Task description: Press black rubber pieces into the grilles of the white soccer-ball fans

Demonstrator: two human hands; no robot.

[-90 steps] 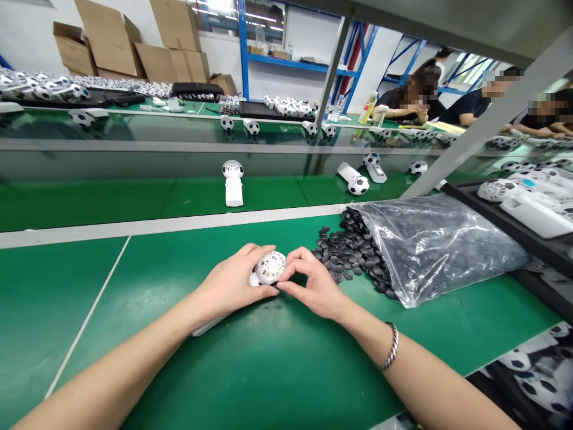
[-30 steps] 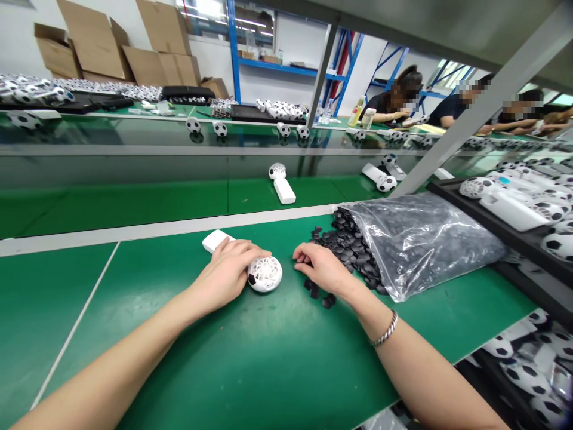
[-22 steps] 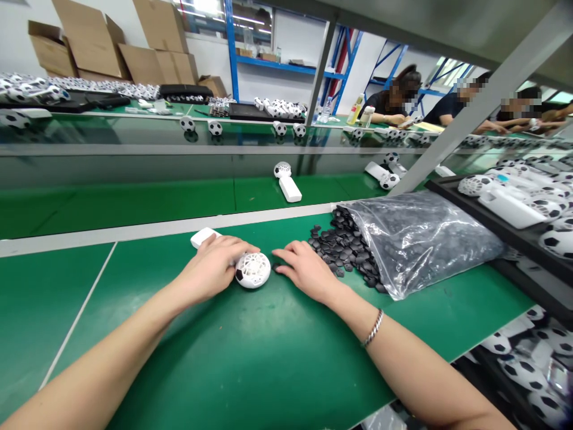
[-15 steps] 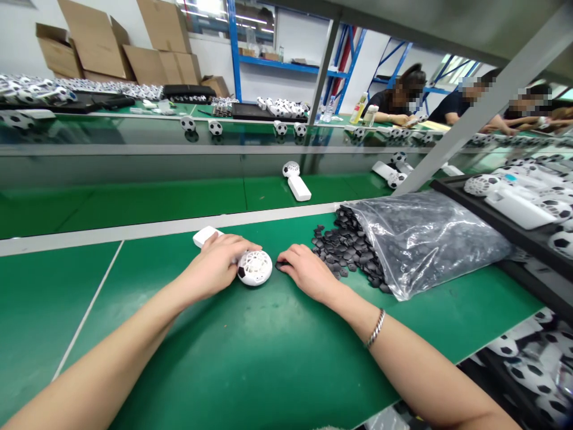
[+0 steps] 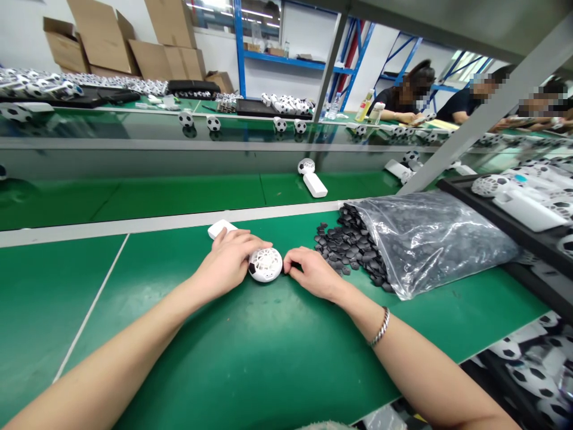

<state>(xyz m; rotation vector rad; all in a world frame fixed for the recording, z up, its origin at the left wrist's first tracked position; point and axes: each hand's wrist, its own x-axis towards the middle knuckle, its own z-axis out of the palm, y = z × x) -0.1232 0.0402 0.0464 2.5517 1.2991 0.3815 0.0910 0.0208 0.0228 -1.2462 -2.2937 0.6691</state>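
Observation:
My left hand (image 5: 228, 263) is wrapped round a white handheld fan with a round football-patterned head (image 5: 265, 266). The openwork grille of the head faces up, and a black patch shows on its left side. Beyond my fingers the fan's white handle (image 5: 222, 229) sticks out; the part between is covered by the hand. At the right side of the head, my right hand (image 5: 311, 272) pinches a small black piece (image 5: 285, 269), mostly hidden by the fingertips. It is at or very near the head; I cannot tell whether they touch. Loose black pieces (image 5: 347, 242) lie just beyond the right hand.
A clear plastic bag (image 5: 441, 239) of black pieces spills onto the green table (image 5: 250, 364). Behind the table, another fan (image 5: 313, 179) lies on a green belt. A black tray (image 5: 483, 203) of fans stands at right, beside a slanted grey post (image 5: 474, 113). Co-workers sit farther back.
My right hand has brought the black piece closer to the fan head's right side. The left hand keeps its hold. On the near belt the fan has moved right; the view has shifted slightly.

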